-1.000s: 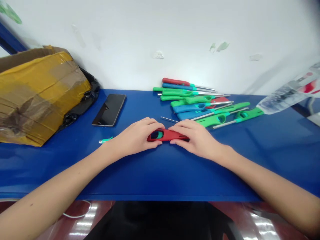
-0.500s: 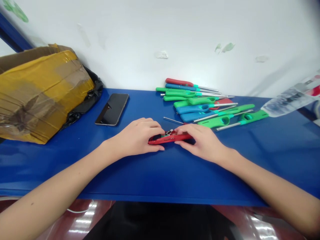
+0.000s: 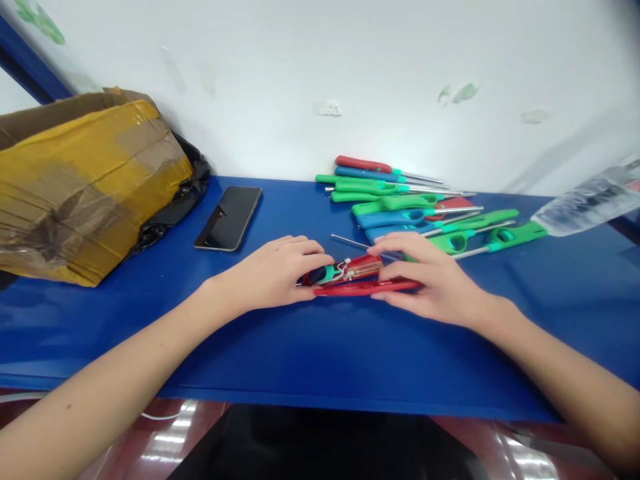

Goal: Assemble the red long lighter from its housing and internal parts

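Above the blue table, my left hand [image 3: 273, 270] is closed on the left end of an opened red lighter body [image 3: 365, 267]. Its inside faces up, showing a teal-green part, a white wire and a clear inner piece. Along the near side lies a slim red casing half [image 3: 350, 289], parted from the body at the right. The fingers of my right hand [image 3: 433, 277] pinch that casing half near its right end, while the index finger reaches behind the body. Just beyond, a thin metal rod [image 3: 349, 241] lies on the table, its right end partly hidden by my right hand.
Several long-necked lighters [image 3: 390, 189] in green, blue and red lie piled at the back right. A clear plastic bottle [image 3: 590, 200] is at the far right. A phone [image 3: 229, 219] and a taped cardboard box [image 3: 75, 193] with a black bag [image 3: 175, 200] are to the left.
My right hand has moved right with the red casing half, which has come away from the lighter body and exposed its inner parts. My left hand keeps its hold.
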`<state>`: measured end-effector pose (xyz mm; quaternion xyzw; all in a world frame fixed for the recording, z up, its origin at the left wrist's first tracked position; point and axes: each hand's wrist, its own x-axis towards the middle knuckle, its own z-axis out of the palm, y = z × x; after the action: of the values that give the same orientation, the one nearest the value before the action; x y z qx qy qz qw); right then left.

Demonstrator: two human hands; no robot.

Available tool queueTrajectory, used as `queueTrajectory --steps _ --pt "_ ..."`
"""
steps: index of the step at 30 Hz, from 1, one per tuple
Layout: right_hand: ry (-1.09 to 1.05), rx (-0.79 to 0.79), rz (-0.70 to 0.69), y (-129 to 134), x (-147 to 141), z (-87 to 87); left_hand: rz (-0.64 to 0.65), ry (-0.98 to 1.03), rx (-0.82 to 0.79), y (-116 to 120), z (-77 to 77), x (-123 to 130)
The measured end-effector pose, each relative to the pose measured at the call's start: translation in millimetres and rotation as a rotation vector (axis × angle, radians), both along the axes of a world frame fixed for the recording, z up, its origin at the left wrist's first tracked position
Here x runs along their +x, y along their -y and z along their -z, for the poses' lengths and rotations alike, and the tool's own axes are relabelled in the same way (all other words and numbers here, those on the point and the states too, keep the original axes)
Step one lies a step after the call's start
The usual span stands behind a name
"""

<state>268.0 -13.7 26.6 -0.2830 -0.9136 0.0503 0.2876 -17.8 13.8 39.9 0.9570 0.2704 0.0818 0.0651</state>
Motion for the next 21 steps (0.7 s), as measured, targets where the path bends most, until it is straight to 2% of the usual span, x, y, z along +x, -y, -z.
queueTrajectory --steps 2,4,8,14,21 --pt "0.009 -0.035 -0.050 1 8 -2.1 -0.002 -0.002 -0.011 0 0.7 0" --pt "0.052 0.026 -0.067 3 16 -1.1 -0.002 0.004 -0.018 -1 1.4 -1" --pt "0.093 0.102 -0.027 4 20 6.1 -0.007 0.011 -0.027 -2 3.3 -1" --pt "0.100 -0.010 -0.038 6 10 9.5 -0.012 0.023 -0.017 -6 5.8 -2" --pt "0.075 -0.043 -0.010 5 14 3.3 -0.021 0.035 -0.012 -8 6.1 -3"
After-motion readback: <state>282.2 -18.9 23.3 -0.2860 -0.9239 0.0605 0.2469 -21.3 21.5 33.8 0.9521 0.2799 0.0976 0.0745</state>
